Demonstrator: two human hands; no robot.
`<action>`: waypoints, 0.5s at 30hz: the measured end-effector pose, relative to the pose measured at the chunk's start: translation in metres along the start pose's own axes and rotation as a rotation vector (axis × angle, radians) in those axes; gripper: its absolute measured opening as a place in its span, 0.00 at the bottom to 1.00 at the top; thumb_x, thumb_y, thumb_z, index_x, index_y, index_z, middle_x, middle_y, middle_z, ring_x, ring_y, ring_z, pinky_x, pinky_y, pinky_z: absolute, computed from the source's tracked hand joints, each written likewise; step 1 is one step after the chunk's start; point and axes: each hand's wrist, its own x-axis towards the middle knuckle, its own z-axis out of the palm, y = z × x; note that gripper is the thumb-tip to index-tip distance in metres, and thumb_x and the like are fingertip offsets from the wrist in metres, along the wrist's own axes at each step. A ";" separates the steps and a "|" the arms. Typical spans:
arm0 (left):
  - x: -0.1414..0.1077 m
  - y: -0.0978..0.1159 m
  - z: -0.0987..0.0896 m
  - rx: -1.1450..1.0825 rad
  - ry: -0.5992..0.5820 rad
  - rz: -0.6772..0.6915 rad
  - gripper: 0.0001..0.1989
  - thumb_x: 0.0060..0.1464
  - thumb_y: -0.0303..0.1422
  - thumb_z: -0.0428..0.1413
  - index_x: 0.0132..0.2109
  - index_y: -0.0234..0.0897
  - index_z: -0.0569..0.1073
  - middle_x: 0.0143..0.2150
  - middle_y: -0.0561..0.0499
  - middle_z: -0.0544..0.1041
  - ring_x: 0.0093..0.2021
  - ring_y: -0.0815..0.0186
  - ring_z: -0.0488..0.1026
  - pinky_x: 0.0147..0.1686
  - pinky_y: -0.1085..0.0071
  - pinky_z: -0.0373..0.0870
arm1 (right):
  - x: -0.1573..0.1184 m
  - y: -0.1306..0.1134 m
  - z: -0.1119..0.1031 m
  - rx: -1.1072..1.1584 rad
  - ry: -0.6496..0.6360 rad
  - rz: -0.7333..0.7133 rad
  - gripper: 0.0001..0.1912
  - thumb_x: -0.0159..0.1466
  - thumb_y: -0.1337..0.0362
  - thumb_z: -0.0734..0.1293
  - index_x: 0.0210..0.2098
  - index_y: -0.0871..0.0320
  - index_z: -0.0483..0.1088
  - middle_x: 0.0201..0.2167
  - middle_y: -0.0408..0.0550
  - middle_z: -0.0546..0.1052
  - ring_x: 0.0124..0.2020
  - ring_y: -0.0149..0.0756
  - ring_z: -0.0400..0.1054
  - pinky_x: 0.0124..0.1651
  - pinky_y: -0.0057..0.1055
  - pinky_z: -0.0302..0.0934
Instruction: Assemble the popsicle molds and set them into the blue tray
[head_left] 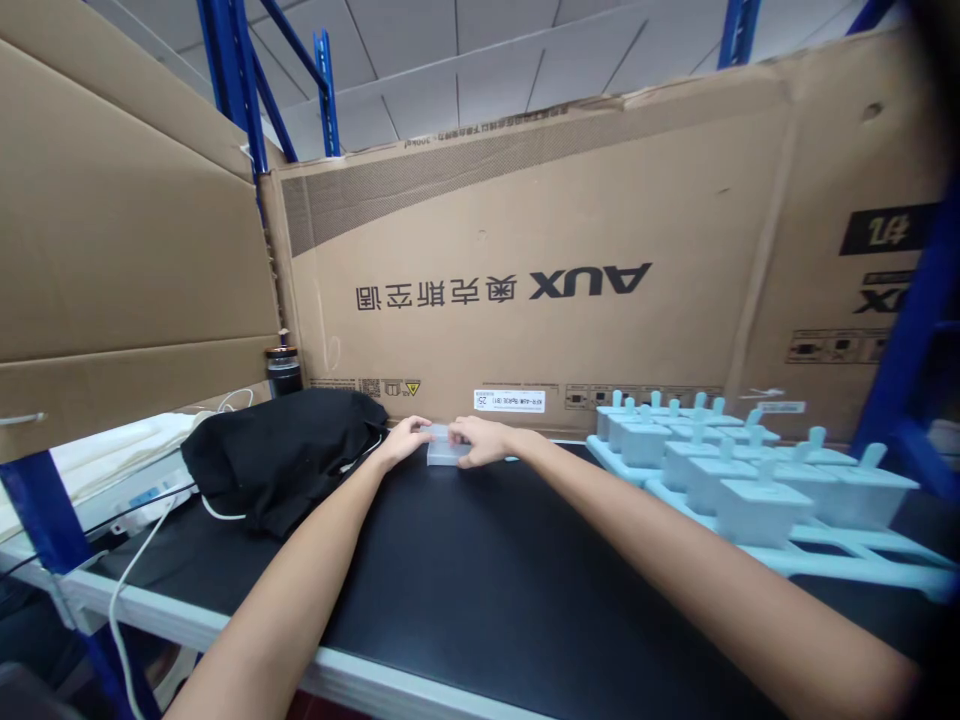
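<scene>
At the back of the black shelf top, a translucent plastic box [444, 455] sits between my two hands. My left hand [406, 441] is at its left rear corner, fingers bent and pressed to it. From the other side, my right hand [482, 441] has its thumb and fingers closed around the right end. Part of the box is hidden behind the right fingers. A small light blue piece [512, 459] shows just beside the right wrist, too little of it to name.
Light blue ice-pop molds [765, 500] with handled lids stand in trays on the right. A black cloth bundle [289, 450] lies left, near a white cable [124, 590] and a dark jar [283, 370]. Large cardboard [480, 220] walls the back, with blue shelf posts [911, 350] around.
</scene>
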 end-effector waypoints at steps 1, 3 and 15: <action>0.000 0.000 0.000 -0.006 -0.003 0.001 0.18 0.47 0.29 0.58 0.48 0.33 0.72 0.51 0.45 0.74 0.51 0.62 0.71 0.52 0.69 0.65 | -0.001 -0.001 0.000 -0.010 0.002 0.001 0.20 0.51 0.57 0.67 0.42 0.56 0.66 0.41 0.49 0.67 0.43 0.40 0.63 0.43 0.33 0.59; -0.001 0.001 0.000 -0.009 -0.007 0.007 0.17 0.46 0.28 0.58 0.47 0.33 0.73 0.53 0.44 0.72 0.51 0.61 0.71 0.52 0.68 0.65 | -0.001 -0.005 -0.002 -0.042 0.001 0.024 0.19 0.53 0.57 0.66 0.44 0.56 0.68 0.42 0.50 0.68 0.44 0.40 0.64 0.43 0.33 0.59; 0.001 -0.005 0.002 0.120 -0.013 0.081 0.15 0.52 0.25 0.48 0.45 0.36 0.75 0.54 0.49 0.72 0.54 0.65 0.69 0.57 0.70 0.60 | -0.069 -0.046 -0.072 -0.449 0.055 0.049 0.20 0.58 0.57 0.62 0.47 0.61 0.66 0.45 0.57 0.69 0.44 0.46 0.66 0.43 0.37 0.61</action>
